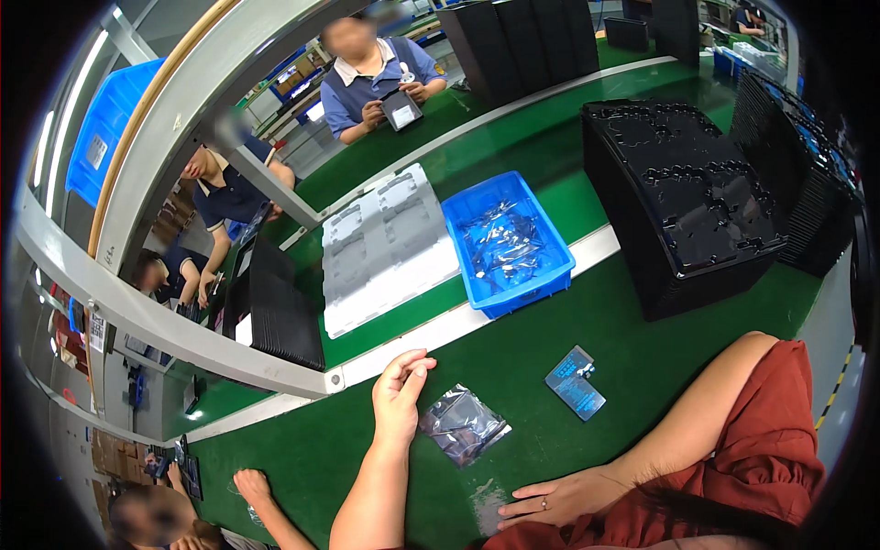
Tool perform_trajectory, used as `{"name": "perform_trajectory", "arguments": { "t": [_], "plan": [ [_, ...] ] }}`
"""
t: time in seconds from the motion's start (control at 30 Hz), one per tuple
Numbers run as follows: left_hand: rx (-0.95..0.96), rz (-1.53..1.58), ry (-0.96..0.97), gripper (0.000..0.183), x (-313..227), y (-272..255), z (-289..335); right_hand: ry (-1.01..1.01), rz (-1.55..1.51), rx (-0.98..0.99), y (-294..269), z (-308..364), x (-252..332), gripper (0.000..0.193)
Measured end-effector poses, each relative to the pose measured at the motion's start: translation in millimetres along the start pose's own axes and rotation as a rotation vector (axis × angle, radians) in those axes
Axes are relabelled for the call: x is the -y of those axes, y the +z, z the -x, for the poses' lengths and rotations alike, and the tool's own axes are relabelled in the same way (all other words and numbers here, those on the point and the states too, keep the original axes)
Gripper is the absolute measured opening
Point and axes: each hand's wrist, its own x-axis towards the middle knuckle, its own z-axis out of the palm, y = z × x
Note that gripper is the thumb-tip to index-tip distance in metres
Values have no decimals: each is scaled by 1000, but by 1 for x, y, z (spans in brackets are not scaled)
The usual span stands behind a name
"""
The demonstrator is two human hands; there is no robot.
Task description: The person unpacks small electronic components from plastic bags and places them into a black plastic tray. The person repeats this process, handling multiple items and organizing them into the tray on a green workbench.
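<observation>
My left hand [400, 400] is raised above the green worktop, its fingers curled in toward the thumb and nothing visible between them. Just right of it lies a shiny silver antistatic bag [465, 424], with a dark flat shape showing through. My right hand [570, 495] rests flat on the worktop near my body, fingers stretched out, a ring on one finger. Under its fingertips is a pale, scuffed-looking patch [489, 502]; I cannot tell whether it is a clear film. Farther off, a dark L-shaped flat part [576, 383] with blue print lies untouched.
A blue bin [522, 298] holds several silver bags. Left of it lie grey-white moulded trays [385, 257]; black tray stacks [683, 197] rise at the right. A metal frame post [211, 344] crosses the left side. Several co-workers sit around, one holding a dark box-like item [401, 110].
</observation>
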Motion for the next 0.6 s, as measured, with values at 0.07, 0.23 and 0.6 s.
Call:
{"name": "perform_trajectory", "arguments": {
  "t": [0.07,0.23,0.6],
  "plan": [
    [1,2,5,24,0,-1,0,-21,74,0,3,-1,-1,52],
    [-5,1,1,24,-1,1,-1,-36,85,-2,-6,0,0,59],
    [-5,7,2,25,4,0,-2,-22,280,171,-12,-3,3,46]
  ]
}}
